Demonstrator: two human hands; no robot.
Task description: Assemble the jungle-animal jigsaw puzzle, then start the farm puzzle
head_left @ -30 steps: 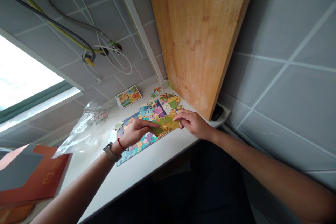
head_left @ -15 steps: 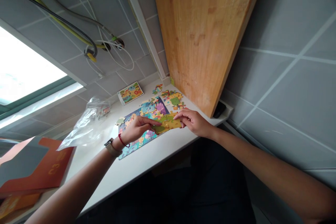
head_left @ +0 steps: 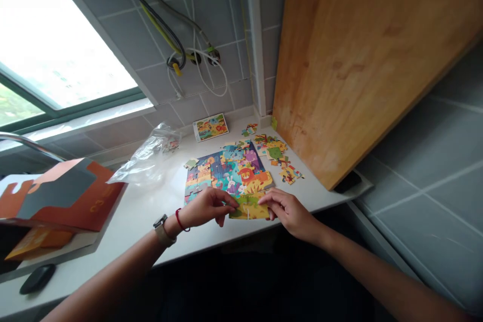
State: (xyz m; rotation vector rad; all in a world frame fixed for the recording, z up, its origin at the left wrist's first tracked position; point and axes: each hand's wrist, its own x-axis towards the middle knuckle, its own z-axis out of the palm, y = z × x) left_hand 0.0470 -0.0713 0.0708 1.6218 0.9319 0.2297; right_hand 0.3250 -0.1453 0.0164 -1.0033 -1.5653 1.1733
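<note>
Near the front edge of the white counter (head_left: pixel 194 239), the left hand (head_left: pixel 211 206) and right hand (head_left: pixel 290 211) each pinch one end of a yellow-green puzzle strip (head_left: pixel 256 209), close by the partly joined puzzle (head_left: pixel 222 173). A pale gap shows in the strip, so the step in hand looks like fitting this section. Whether it is lifted, I cannot tell. The next move seems to call for level ends and a closed seam. Loose pieces (head_left: pixel 291 174) lie beyond.
</note>
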